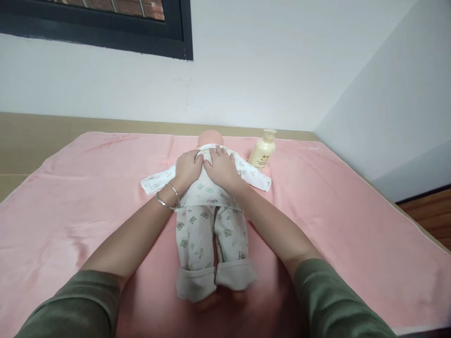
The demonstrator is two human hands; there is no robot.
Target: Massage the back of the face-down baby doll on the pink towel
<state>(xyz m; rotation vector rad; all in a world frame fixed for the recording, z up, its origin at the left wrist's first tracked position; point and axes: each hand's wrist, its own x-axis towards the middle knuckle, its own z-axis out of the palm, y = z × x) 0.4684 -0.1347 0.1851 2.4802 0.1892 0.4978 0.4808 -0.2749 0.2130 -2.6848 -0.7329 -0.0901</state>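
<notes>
A baby doll (210,137) in a white printed top (206,191) and matching trousers (197,234) lies stretched out on a pink sheet, its head away from me. My left hand (189,168) rests on the left side of the doll's upper body, fingers extended over the cloth. On the other side my right hand (221,167) lies flat with fingers spread, its thumb close to the left one. Both sleeves of the top reach outward past my hands. The trouser cuffs are folded up, and the feet below them are in shadow.
Beyond the right sleeve stands a pale yellow pump bottle (262,151). The pink sheet (334,225) covers most of a tan surface (45,126) that meets a white wall (246,84). A dark window frame (141,47) is at upper left, and brown wood (430,213) shows at far right.
</notes>
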